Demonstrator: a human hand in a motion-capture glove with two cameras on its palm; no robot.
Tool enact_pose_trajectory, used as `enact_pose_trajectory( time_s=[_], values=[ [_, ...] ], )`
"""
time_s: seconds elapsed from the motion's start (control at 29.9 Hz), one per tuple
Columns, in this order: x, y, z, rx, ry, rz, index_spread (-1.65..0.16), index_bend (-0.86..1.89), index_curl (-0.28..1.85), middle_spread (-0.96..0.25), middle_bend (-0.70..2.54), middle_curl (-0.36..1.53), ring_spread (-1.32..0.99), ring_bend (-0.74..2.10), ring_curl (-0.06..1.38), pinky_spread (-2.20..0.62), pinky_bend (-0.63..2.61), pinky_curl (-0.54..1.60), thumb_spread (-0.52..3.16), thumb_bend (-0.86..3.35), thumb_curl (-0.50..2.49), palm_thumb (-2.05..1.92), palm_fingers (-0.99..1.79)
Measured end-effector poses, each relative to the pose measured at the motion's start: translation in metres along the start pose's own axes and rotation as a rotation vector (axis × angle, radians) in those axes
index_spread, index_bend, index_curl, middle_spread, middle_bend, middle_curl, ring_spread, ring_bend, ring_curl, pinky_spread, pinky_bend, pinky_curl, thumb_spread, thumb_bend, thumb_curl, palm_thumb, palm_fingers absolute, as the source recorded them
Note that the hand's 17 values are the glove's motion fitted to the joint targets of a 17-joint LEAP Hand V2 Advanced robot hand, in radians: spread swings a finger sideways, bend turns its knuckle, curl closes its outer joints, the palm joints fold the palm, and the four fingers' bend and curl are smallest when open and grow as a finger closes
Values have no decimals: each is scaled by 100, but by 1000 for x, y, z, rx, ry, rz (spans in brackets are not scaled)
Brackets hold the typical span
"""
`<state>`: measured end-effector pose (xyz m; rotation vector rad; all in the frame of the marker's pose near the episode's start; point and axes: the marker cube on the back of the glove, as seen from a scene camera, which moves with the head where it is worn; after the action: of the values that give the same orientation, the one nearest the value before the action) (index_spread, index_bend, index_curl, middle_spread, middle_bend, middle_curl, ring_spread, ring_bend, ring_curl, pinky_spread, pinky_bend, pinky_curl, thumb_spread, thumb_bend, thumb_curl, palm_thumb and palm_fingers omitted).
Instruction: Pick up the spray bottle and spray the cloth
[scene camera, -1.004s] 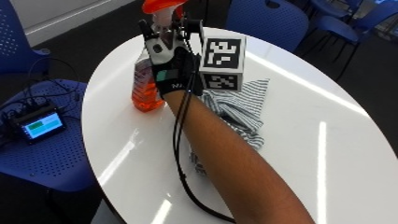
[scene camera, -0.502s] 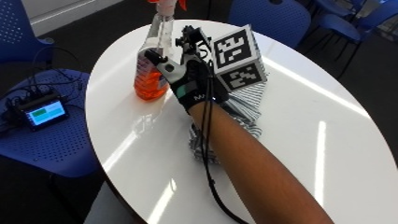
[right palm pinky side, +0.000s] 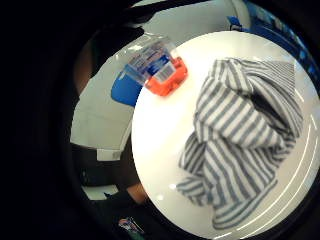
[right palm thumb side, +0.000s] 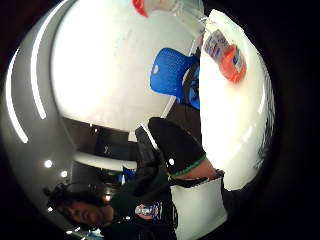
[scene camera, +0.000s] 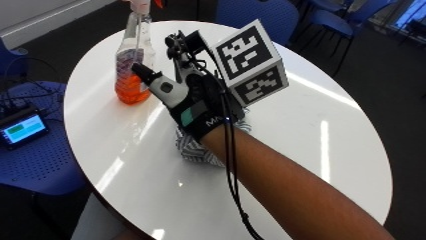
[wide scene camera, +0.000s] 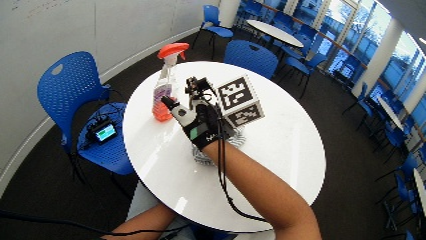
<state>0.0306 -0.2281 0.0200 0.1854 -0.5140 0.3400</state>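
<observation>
A clear spray bottle (scene camera: 133, 65) with orange liquid and a red trigger head (wide scene camera: 172, 50) stands upright near the left edge of the round white table (scene camera: 319, 125). My gloved right hand (scene camera: 190, 97) hovers just right of it with fingers extended and holds nothing. The thumb points toward the bottle without gripping it. A grey-and-white striped cloth (scene camera: 193, 150) lies crumpled under the hand and wrist, mostly hidden in the outside view. The little finger side palm view shows the cloth (right palm pinky side: 240, 135) spread below the palm and the bottle (right palm pinky side: 160, 70) beside it.
A blue chair (wide scene camera: 70, 80) stands left of the table, and another (wide scene camera: 249, 55) at its far side. A small device with a lit screen (scene camera: 20, 127) rests on a blue seat beside the table's left edge. More tables and chairs stand farther back.
The outside view has shifted. The hand, close against the bottle a second ago, now sits a little to its right, over the cloth. The bottle still stands in place.
</observation>
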Motion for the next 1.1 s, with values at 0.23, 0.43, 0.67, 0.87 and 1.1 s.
enact_pose_trajectory(
  time_s=[0.23, 0.43, 0.67, 0.87, 1.1],
  values=[
    [-31, 32, 11, -117, 137, -160, -34, 17, 26, 6, 21, 34, 1, 40, 30, 24, 39, 34, 110, -2, 30, 39, 26],
    [-51, 57, 14, -128, 260, -341, -37, 19, 29, 4, 21, 34, 1, 36, 28, 24, 34, 33, 111, -2, 29, 38, 31],
    [-68, 89, 24, -205, 440, -575, -39, 15, 29, 2, 20, 34, 0, 36, 28, 24, 31, 33, 112, -2, 29, 37, 35],
    [-72, 113, 36, -283, 464, -626, -41, 14, 28, 0, 20, 34, -1, 35, 29, 23, 30, 33, 112, -3, 27, 34, 35],
    [-73, 123, 37, -283, 496, -664, -41, 15, 28, -1, 19, 34, -2, 34, 29, 23, 29, 33, 112, -3, 27, 32, 36]
  ],
)
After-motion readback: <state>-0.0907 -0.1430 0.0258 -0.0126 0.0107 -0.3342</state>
